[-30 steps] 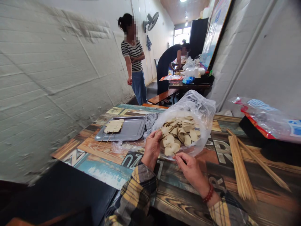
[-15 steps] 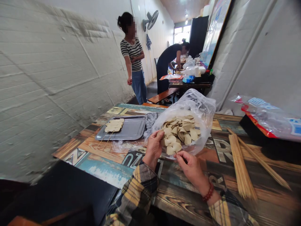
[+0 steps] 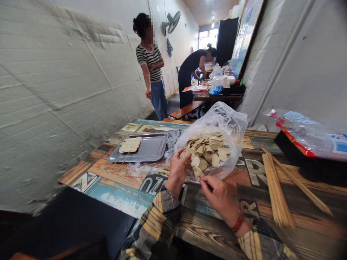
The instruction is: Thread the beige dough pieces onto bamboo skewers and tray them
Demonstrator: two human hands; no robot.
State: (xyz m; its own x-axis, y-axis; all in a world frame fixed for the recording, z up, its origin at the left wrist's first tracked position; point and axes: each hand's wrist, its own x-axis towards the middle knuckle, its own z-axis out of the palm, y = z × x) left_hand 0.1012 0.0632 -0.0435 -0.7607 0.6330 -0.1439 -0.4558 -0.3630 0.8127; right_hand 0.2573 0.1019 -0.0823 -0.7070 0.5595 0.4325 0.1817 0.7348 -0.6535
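A clear plastic bag (image 3: pixel 217 122) of pale tofu slices (image 3: pixel 207 153) is the landmark, mid-table (image 3: pixel 119 195). L hand (image 3: pixel 177 171) is at bag's near-left rim, fingers curled on a slice. R hand (image 3: pixel 219 196), just below bag, is pinched shut on a thin skewer (image 3: pixel 206 184). Steel tray (image 3: pixel 151 148) w/ two finished skewers (image 3: pixel 130 145) lies left of bag; bamboo skewer bundle (image 3: pixel 275 189) right of it. Two other people are seen beyond it.
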